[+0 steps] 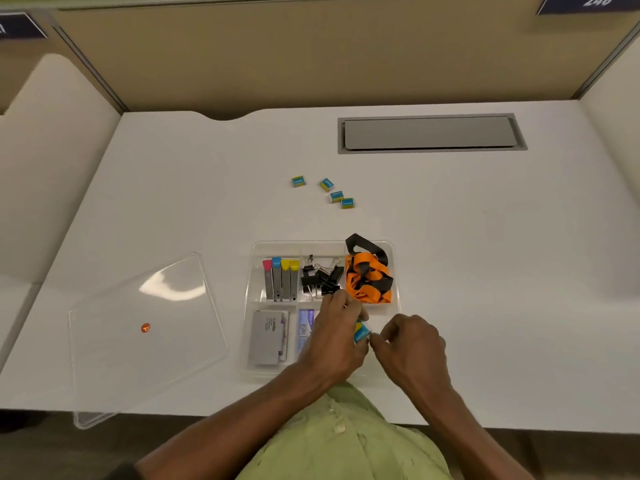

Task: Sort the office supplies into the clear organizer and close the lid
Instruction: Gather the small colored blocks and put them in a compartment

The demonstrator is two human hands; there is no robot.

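Observation:
The clear organizer [254, 268] sits near the desk's front edge. It holds lead tubes with coloured caps [281, 279], black binder clips [321, 277], an orange and black lanyard [369, 277], a grey Camlin box [267, 337] and a bluish packet [306, 322]. My left hand [337, 336] is over the front right compartment and grips a small blue and yellow eraser [362, 332]. My right hand [410, 341] is just right of it, fingers curled, fingertips touching the eraser's edge. Several more erasers [332, 192] lie loose farther back on the desk.
The clear lid [138, 327] with an orange sticker lies flat to the left of the organizer, overhanging the front edge. A grey cable hatch [429, 133] is set in the desk at the back right. Partition walls stand behind and at both sides.

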